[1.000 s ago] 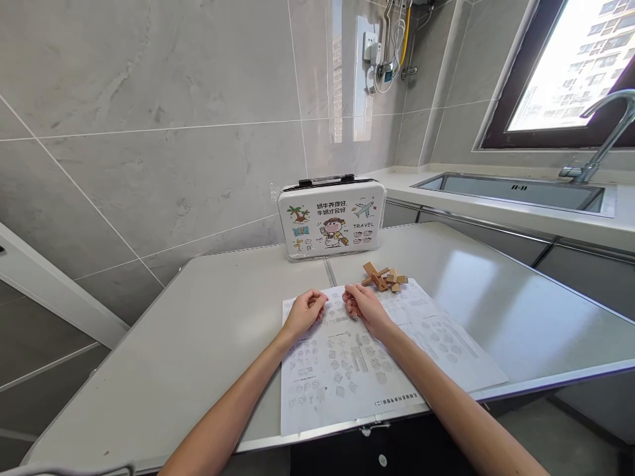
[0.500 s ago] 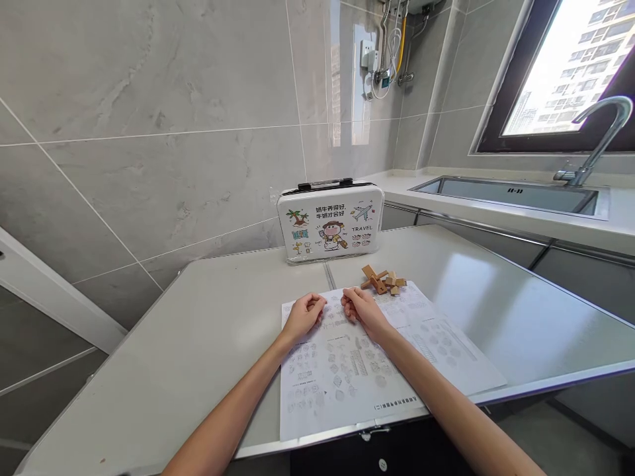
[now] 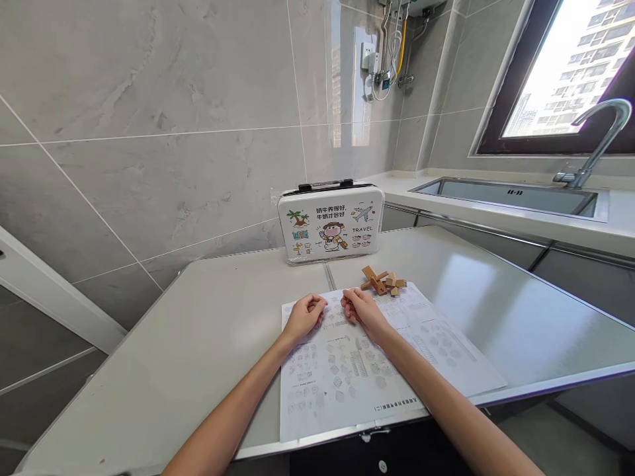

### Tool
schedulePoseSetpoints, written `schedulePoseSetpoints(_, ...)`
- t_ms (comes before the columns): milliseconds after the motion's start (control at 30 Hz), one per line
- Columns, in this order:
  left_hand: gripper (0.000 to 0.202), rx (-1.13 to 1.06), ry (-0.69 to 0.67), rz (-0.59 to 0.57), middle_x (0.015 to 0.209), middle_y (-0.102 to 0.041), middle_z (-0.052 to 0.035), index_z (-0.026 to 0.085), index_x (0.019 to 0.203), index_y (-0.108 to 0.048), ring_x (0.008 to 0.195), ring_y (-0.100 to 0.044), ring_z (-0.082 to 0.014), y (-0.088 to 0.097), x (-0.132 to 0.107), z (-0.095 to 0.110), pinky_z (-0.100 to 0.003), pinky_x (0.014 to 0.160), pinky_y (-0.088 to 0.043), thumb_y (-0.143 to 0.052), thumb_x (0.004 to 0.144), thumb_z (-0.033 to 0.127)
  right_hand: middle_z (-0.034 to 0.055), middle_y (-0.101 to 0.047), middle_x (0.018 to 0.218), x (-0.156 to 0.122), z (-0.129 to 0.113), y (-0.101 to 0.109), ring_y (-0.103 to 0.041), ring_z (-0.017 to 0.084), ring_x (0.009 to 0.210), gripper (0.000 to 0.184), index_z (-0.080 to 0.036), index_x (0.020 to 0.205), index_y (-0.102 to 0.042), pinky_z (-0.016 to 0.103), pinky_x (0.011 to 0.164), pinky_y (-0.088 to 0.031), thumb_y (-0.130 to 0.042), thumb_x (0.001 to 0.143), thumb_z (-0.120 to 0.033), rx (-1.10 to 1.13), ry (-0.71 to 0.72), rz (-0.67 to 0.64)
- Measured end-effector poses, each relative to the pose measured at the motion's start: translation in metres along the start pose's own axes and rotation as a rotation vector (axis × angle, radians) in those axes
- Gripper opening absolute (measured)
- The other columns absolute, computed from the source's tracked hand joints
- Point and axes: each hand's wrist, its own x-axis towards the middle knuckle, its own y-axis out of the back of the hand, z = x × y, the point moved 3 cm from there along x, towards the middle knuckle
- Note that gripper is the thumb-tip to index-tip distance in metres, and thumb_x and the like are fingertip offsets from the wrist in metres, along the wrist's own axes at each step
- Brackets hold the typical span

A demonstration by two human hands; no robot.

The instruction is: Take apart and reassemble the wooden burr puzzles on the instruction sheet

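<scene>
My left hand [image 3: 306, 316] rests with loosely curled fingers on the upper left part of a printed paper sheet [image 3: 317, 416]. A short gap to its right, my right hand [image 3: 361, 308] lies on the same sheet, its fingers curled in too. Nothing shows in either hand. Close beyond the right hand, a small heap of brown and pale wooden puzzle pieces [image 3: 380, 285] sits at the sheet's far edge. Rows of small drawings and print cover the paper, which appears upside down to me.
A white case [image 3: 332, 228] with cartoon pictures and a black handle stands upright at the back of the folding table [image 3: 198, 344], near the tiled wall. On the right are a sink [image 3: 510, 195], a tap [image 3: 602, 135] and a window. The table's front edge runs below my forearms.
</scene>
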Motion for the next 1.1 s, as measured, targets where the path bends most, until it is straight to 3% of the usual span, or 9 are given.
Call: schedulePoseSetpoints(1100,0.035,0.01,-0.023,0.015,0.061,-0.055,0.004,0.018,0.085,-0.062,0.051,-0.049,-0.0106,-0.0009,-0.0012,0.0045,-0.024,0.052,-0.038,-0.067,0.085,0.052,-0.0007,-0.057,0.064,-0.0031,-0.0041,-0.002,-0.045,0.009,0.051,0.04,-0.02,0.069,-0.055,0.024,0.045,-0.035,-0.074,0.08,-0.053,0.006,0.007,0.001)
